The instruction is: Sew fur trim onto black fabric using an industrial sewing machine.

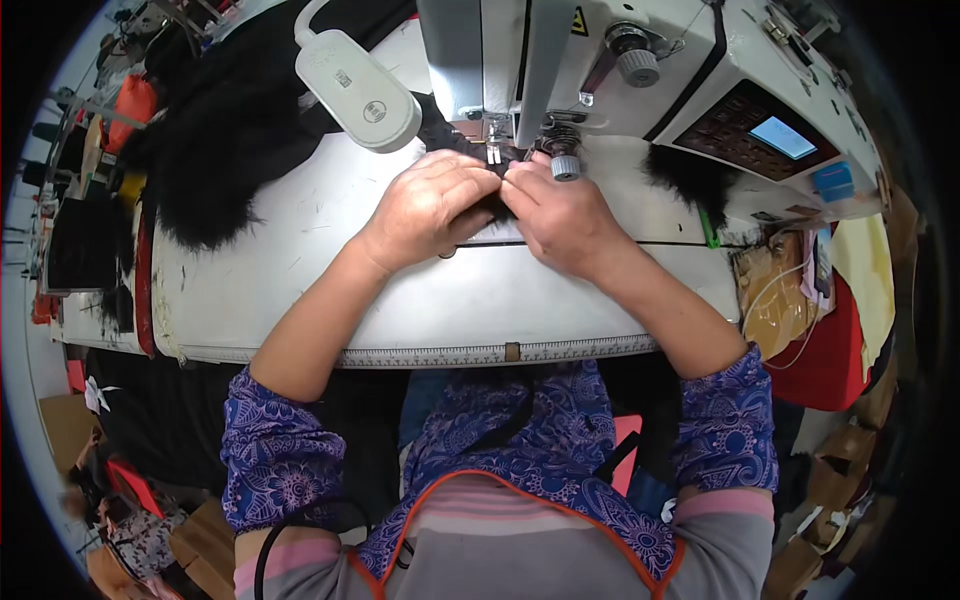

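Observation:
A white sewing machine (455, 60) stands at the far side of the worktable, and its metal presser foot (494, 150) is lit from above. Both hands are close together just in front of that foot, on a piece of black furry fabric (487, 207). My left hand (428, 208) pinches it from the left, fingers bent and knuckles up. From the other side my right hand (565, 218) grips it, its fingertips beside the foot and a round knurled knob (566, 167). Most of the fabric's edge is hidden under my fingers.
A white lamp head (360, 92) hangs left of the foot. Black fur (215, 150) lies heaped at the left; a black tuft (690, 182) sits at the right. A ruler strip (430, 355) lines the table's front edge. A clear bag (768, 285) and red cloth (830, 350) are right.

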The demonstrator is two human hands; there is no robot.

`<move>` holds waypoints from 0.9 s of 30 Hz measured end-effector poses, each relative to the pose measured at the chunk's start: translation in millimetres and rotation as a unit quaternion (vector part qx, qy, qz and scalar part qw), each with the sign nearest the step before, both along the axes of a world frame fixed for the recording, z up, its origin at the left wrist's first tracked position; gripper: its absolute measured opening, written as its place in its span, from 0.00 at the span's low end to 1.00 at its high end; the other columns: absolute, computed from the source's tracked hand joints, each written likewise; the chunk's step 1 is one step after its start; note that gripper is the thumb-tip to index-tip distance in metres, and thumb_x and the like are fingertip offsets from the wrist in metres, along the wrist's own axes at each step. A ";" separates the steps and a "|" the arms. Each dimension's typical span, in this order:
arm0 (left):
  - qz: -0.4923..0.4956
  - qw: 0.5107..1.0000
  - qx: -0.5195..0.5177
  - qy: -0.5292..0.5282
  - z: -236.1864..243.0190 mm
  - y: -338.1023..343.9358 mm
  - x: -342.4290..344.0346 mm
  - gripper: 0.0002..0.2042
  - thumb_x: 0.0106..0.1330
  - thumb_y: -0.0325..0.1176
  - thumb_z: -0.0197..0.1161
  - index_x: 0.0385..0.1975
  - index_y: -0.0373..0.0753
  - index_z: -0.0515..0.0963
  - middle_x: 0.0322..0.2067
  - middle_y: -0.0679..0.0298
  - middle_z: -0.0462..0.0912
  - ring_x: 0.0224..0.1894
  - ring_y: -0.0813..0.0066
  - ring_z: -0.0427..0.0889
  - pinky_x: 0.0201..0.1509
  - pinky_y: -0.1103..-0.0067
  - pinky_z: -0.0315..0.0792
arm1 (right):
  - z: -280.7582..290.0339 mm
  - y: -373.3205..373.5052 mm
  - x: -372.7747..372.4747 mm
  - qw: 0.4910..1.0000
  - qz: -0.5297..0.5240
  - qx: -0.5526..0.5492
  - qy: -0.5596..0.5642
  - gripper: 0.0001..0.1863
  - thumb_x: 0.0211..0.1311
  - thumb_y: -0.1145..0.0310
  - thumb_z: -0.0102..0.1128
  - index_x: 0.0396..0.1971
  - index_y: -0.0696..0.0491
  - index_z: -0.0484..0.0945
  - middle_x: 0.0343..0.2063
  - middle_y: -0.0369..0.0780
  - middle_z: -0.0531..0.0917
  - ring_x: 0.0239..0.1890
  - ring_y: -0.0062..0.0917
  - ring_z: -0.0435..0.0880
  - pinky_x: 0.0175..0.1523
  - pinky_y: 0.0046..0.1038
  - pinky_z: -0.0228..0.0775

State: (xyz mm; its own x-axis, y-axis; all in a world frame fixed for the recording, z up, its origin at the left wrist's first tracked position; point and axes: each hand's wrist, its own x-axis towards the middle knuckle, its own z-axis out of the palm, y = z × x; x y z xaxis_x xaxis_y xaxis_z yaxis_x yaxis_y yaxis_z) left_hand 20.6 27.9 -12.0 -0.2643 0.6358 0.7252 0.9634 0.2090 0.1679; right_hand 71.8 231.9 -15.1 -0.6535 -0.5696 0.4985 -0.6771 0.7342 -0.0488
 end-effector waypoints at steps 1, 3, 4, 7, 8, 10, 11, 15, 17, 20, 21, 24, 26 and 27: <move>0.020 0.999 -0.029 -0.024 0.2 -2.1 1.6 0.15 0.41 0.26 0.71 0.32 0.38 0.79 0.33 0.63 0.82 0.36 0.67 0.81 0.40 0.71 0.74 | 5.2 0.5 1.2 0.999 0.027 -0.022 -0.031 0.14 0.49 0.72 0.60 0.39 0.54 0.76 0.38 0.38 0.79 0.41 0.30 0.81 0.40 0.29 0.76; 0.041 0.996 -0.057 -0.049 0.5 -3.9 4.6 0.15 0.41 0.27 0.71 0.32 0.38 0.79 0.31 0.64 0.82 0.36 0.69 0.81 0.40 0.72 0.73 | 9.6 5.6 -0.9 0.996 0.056 -0.044 -0.063 0.14 0.50 0.69 0.61 0.39 0.54 0.77 0.40 0.38 0.79 0.42 0.31 0.80 0.44 0.31 0.75; 0.036 0.996 -0.066 -0.042 1.2 -2.7 5.6 0.14 0.41 0.27 0.71 0.31 0.38 0.80 0.30 0.65 0.82 0.35 0.70 0.81 0.39 0.73 0.73 | 9.6 14.4 -4.0 0.995 0.041 -0.028 -0.084 0.15 0.50 0.67 0.62 0.39 0.53 0.77 0.41 0.38 0.79 0.43 0.32 0.80 0.46 0.32 0.73; 0.047 0.995 -0.082 -0.023 4.3 -2.3 8.5 0.13 0.41 0.27 0.70 0.30 0.37 0.80 0.29 0.66 0.81 0.34 0.71 0.80 0.39 0.75 0.72 | 5.6 24.0 -13.3 0.997 0.032 -0.023 -0.060 0.15 0.51 0.63 0.63 0.39 0.50 0.77 0.39 0.36 0.80 0.43 0.32 0.80 0.44 0.32 0.72; 0.063 0.994 -0.090 -0.012 4.5 -3.5 9.0 0.13 0.41 0.28 0.70 0.30 0.37 0.80 0.29 0.65 0.81 0.34 0.71 0.80 0.38 0.75 0.72 | 9.2 20.8 -11.2 0.998 0.024 0.002 -0.065 0.14 0.51 0.64 0.64 0.38 0.50 0.77 0.38 0.36 0.80 0.42 0.30 0.80 0.44 0.31 0.72; 0.079 0.993 -0.090 -0.007 3.4 -5.8 4.8 0.13 0.42 0.28 0.70 0.30 0.37 0.80 0.29 0.66 0.81 0.34 0.71 0.80 0.38 0.75 0.72 | 9.7 15.8 -7.4 0.997 0.016 0.028 -0.069 0.14 0.50 0.64 0.64 0.38 0.50 0.77 0.37 0.35 0.80 0.41 0.29 0.80 0.43 0.31 0.72; 0.095 0.992 -0.089 0.000 2.9 -6.2 2.7 0.13 0.42 0.28 0.70 0.30 0.36 0.80 0.29 0.66 0.81 0.33 0.71 0.80 0.38 0.75 0.72 | 7.8 14.0 -5.8 0.998 0.027 0.005 -0.062 0.13 0.50 0.65 0.64 0.36 0.50 0.78 0.36 0.35 0.80 0.40 0.28 0.80 0.43 0.31 0.72; 0.108 0.991 -0.076 -0.002 -2.0 -7.4 5.3 0.11 0.44 0.27 0.69 0.30 0.36 0.81 0.33 0.66 0.82 0.39 0.72 0.82 0.45 0.74 0.74 | 2.1 15.6 -7.0 0.997 0.057 -0.029 -0.037 0.11 0.48 0.69 0.65 0.33 0.51 0.79 0.35 0.34 0.80 0.38 0.26 0.80 0.42 0.30 0.72; 0.093 0.992 -0.083 -0.008 -0.9 -8.6 5.8 0.10 0.44 0.27 0.68 0.29 0.37 0.81 0.34 0.65 0.82 0.41 0.71 0.82 0.47 0.74 0.74 | -1.7 16.6 -8.7 0.996 0.068 -0.047 -0.029 0.10 0.47 0.69 0.65 0.32 0.51 0.79 0.36 0.33 0.80 0.38 0.26 0.80 0.42 0.30 0.72; 0.061 0.993 -0.099 -0.002 0.2 -10.5 3.8 0.10 0.44 0.27 0.68 0.29 0.37 0.81 0.35 0.64 0.83 0.43 0.70 0.82 0.49 0.73 0.74 | -2.2 16.3 -9.3 0.995 0.075 -0.062 -0.024 0.10 0.47 0.69 0.66 0.32 0.51 0.79 0.36 0.33 0.81 0.38 0.26 0.80 0.42 0.30 0.72; 0.043 0.993 -0.108 0.009 0.1 -11.1 2.9 0.10 0.44 0.27 0.68 0.28 0.37 0.80 0.35 0.64 0.83 0.43 0.69 0.82 0.49 0.73 0.74 | -1.7 15.9 -9.0 0.996 0.070 -0.058 -0.026 0.10 0.47 0.69 0.66 0.32 0.51 0.79 0.36 0.33 0.82 0.39 0.26 0.80 0.43 0.30 0.72; 0.011 0.993 -0.115 0.004 2.5 -13.8 6.3 0.10 0.43 0.27 0.69 0.27 0.36 0.80 0.35 0.63 0.83 0.44 0.69 0.81 0.49 0.72 0.74 | -0.4 14.1 -7.5 0.998 0.046 -0.047 -0.024 0.11 0.47 0.68 0.66 0.34 0.50 0.79 0.35 0.32 0.82 0.40 0.26 0.80 0.44 0.29 0.71; 0.015 0.993 -0.117 -0.017 2.0 -13.8 10.0 0.10 0.44 0.28 0.69 0.27 0.36 0.79 0.35 0.62 0.83 0.44 0.69 0.81 0.48 0.73 0.74 | -1.6 14.4 -6.5 0.998 0.039 -0.046 -0.025 0.12 0.47 0.67 0.66 0.35 0.50 0.79 0.36 0.32 0.82 0.40 0.26 0.80 0.44 0.29 0.71; 0.019 0.992 -0.120 -0.037 2.3 -13.9 12.4 0.10 0.44 0.29 0.69 0.27 0.36 0.79 0.35 0.62 0.83 0.44 0.69 0.81 0.48 0.73 0.74 | -1.7 14.6 -5.8 0.998 0.033 -0.046 -0.027 0.13 0.48 0.67 0.65 0.35 0.49 0.79 0.37 0.32 0.81 0.41 0.26 0.79 0.45 0.29 0.71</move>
State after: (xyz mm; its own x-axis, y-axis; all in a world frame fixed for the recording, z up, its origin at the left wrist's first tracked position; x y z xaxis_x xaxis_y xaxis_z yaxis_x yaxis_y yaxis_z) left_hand 33.0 14.0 -9.7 -0.3381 0.7764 0.5318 0.9410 0.2868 0.1795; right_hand 66.0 246.6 -16.8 -0.6433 -0.5654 0.5163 -0.7185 0.6788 -0.1518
